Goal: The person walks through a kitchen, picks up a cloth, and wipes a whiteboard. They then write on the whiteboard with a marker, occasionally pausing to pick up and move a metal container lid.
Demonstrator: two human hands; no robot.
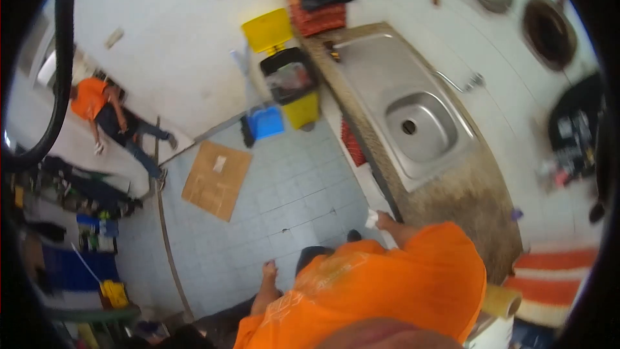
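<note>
You are holding a white wad [371, 218] against the counter [452, 200] edge.
Your right hand [387, 221] is gripping it there; your left hand [269, 270] is hanging spare by your leg [310, 257], fingers unreadable.

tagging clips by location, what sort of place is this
Probably a workplace kitchen or wash-up room: a steel sink set in a stone counter, pans hung on the tiled wall, a yellow bin on the floor. The right hand holds a white scrap at the counter's edge.
</note>
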